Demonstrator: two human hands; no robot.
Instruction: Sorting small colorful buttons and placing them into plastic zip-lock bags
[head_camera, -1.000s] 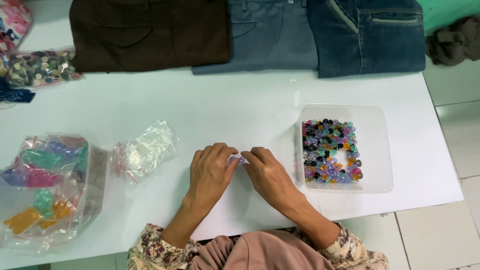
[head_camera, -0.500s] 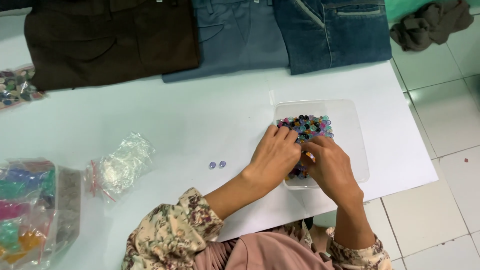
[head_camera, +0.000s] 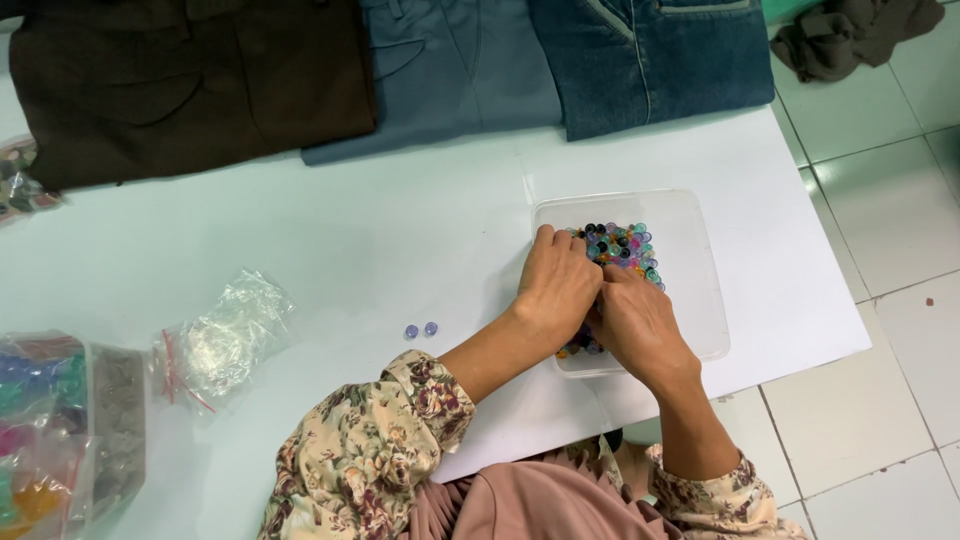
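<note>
Multicoloured beads (head_camera: 618, 245) sit in the clear tray (head_camera: 690, 215) on the tabletop (head_camera: 400, 230). My left hand (head_camera: 558, 285) and right hand (head_camera: 635, 325) rest over them; I cannot tell either grip. Beads look light, hard, slippery: pinch singly. Two lie left of the tray.

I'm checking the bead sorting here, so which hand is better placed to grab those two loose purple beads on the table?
The left hand, probably. Both hands are in the clear tray of mixed beads, but the two purple beads lie left of the tray, on the left forearm's side; the right hand would have to cross over.
</note>
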